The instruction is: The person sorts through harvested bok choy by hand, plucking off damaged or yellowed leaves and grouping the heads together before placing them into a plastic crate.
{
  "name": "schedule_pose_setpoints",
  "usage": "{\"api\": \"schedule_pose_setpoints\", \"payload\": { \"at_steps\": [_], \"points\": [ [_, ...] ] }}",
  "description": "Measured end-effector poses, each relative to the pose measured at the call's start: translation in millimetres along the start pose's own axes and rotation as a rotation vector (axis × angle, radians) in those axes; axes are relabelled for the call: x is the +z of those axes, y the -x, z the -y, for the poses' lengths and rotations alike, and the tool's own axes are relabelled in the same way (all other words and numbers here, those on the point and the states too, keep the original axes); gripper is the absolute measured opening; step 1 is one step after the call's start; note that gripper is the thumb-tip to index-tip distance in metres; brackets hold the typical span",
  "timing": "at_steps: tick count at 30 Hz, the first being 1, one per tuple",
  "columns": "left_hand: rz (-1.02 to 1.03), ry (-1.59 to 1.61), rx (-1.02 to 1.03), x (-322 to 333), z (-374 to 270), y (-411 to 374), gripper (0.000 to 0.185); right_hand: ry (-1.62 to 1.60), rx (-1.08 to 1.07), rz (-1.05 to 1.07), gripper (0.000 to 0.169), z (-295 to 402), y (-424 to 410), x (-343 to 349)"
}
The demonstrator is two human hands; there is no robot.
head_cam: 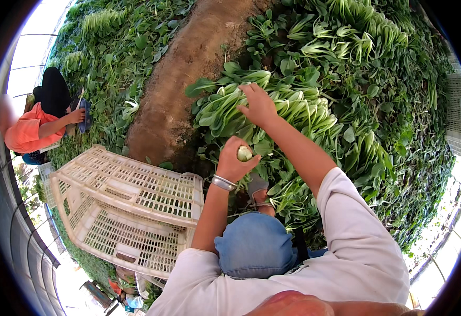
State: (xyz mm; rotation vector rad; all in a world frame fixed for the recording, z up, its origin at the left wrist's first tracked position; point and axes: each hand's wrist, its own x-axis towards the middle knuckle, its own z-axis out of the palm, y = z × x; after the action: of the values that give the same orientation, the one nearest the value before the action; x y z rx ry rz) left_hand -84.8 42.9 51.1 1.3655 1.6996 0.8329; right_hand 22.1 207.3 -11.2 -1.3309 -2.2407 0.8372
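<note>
My left hand (230, 162), with a silver bangle on its wrist, is closed around a bok choy (244, 154). The pale base of that plant shows between thumb and fingers; its leaves are mostly hidden. Farther forward, my right hand (260, 104) has its fingers apart over a heap of cut bok choy (305, 108). Its fingertips are close to some pale stalks, and I cannot tell whether they touch. The heap's plants lie side by side, most with their white bases facing up and to the right.
A white slatted plastic crate (127, 193) lies to my left on other crates. Beyond it a person in an orange shirt (35, 128) crouches among the greens. A bare soil path (187, 67) runs forward. More bok choy piles (357, 35) lie at upper right.
</note>
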Motion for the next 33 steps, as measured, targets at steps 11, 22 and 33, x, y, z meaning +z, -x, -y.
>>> {"api": "schedule_pose_setpoints", "payload": {
  "at_steps": [11,22,33],
  "points": [
    [-0.169,-0.416,0.053,-71,15,-17,0.072,-0.297,-0.202,0.129,0.041,-6,27,11],
    [0.065,0.256,0.073,-54,-30,-3,0.055,-0.441,-0.326,0.133,0.046,73,83,-102],
    [-0.093,0.605,0.174,-39,-28,5,0.051,-0.075,-0.232,-0.331,0.043,66,120,-124]
  ]
}}
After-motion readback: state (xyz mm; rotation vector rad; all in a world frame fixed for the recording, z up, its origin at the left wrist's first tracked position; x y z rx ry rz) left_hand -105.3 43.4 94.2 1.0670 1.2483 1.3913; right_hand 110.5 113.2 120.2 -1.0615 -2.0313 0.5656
